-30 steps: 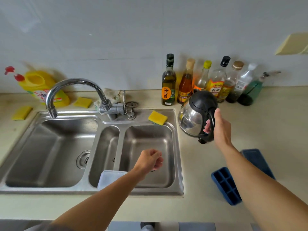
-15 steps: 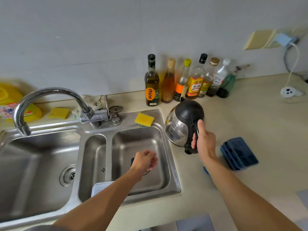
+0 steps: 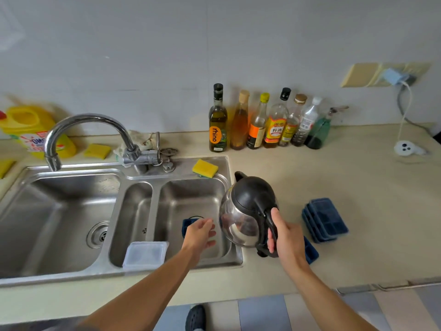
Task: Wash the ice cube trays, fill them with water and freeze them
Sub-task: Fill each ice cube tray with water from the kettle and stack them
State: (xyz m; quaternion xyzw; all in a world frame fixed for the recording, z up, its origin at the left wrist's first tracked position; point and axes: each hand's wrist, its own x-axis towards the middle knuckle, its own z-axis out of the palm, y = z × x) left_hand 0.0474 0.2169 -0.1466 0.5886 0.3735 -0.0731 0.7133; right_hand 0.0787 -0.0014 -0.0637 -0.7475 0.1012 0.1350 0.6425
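Note:
My right hand (image 3: 287, 237) grips the black handle of a steel kettle (image 3: 245, 211), held above the counter at the sink's right rim. My left hand (image 3: 200, 234) hovers over the right basin with fingers relaxed, holding nothing. Under it a dark blue ice cube tray (image 3: 188, 225) lies on the basin floor, mostly hidden. A stack of dark blue trays (image 3: 324, 219) sits on the counter to the right. Another blue tray (image 3: 311, 252) peeks out behind my right wrist. A clear white tray (image 3: 145, 255) rests on the sink's front rim.
A steel double sink (image 3: 59, 223) with a curved faucet (image 3: 88, 130) fills the left. A yellow sponge (image 3: 205, 168) lies on the back rim. Several bottles (image 3: 260, 123) line the wall. A yellow detergent jug (image 3: 31, 130) stands far left, and a white plug (image 3: 405, 148) lies far right.
My right hand has brought the kettle down and nearer to me, beside the right basin. My left hand's fingers have loosened from a curl over the basin.

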